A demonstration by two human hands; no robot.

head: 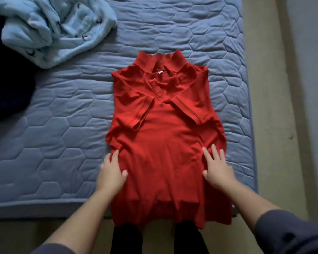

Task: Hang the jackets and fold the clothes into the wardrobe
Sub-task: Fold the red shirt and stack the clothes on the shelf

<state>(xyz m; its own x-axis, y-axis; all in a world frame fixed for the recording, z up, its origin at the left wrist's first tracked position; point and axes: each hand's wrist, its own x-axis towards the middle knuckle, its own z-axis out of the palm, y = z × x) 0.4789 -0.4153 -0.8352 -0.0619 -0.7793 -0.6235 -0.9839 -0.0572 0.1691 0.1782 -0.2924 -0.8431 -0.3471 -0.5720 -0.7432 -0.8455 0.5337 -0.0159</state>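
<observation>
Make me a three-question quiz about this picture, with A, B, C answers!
1. What colour is the polo shirt? A. green B. red C. white
2. Where is the fluffy light blue cloth? A. on the far left of the mattress B. on the floor C. on a hanger
3. How do the sleeves lie? A. spread out sideways B. folded in over the front C. rolled up tight

Answers: 1 B, the whole polo shirt is red; 2 A, it lies bunched on the quilted mattress at the upper left; 3 B, both cuffs point inward across the chest.
</observation>
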